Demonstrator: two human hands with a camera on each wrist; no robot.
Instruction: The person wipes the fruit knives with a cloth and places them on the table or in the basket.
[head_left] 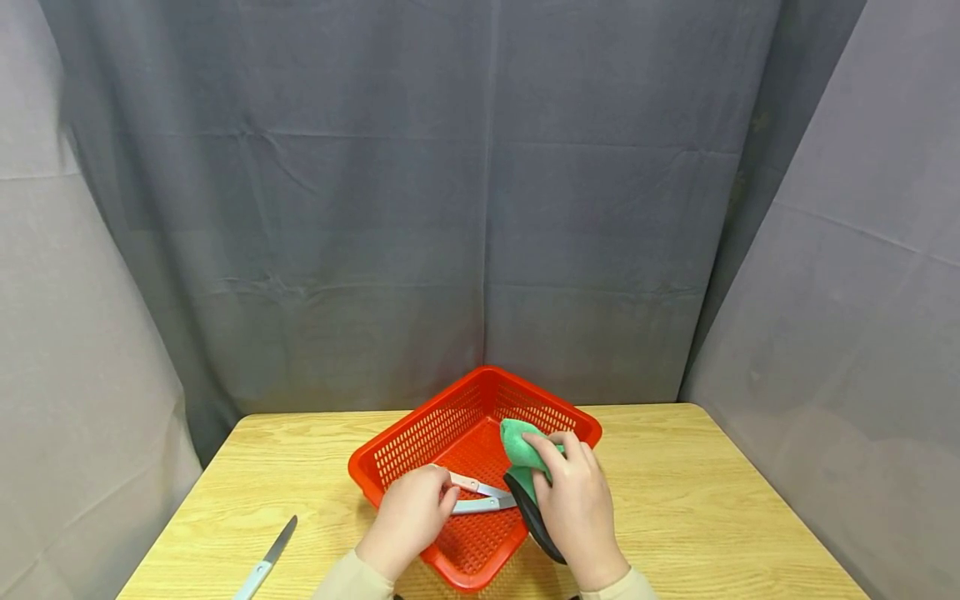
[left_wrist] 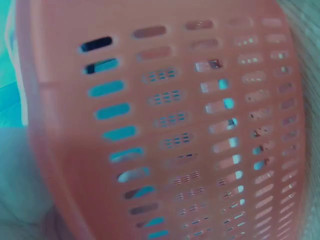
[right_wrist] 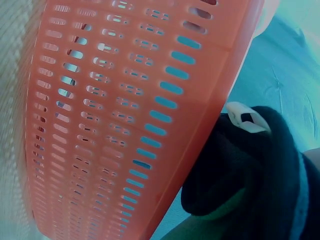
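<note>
A red plastic basket [head_left: 438, 414] with slotted walls stands between both hands. Inside lie two knives with riveted handles, a pinkish-white handle [head_left: 465, 482] above a pale blue handle [head_left: 476, 506]. My left hand [head_left: 416, 510] reaches over the basket's near left rim, its curled fingers at the end of the pale blue handle. Over the basket's right side, my right hand [head_left: 573, 496] grips a folded green cloth [head_left: 519, 439] with a black side [head_left: 534, 517]. The cloth's black part overlaps the blade tips. A white loop [right_wrist: 248, 118] shows on it in the right wrist view.
Another knife [head_left: 272, 554] with a pale blue handle lies on the wooden table [head_left: 675, 492], left of the basket, its blade pointing away. Grey curtains [head_left: 375, 208] hang behind the table and along both sides.
</note>
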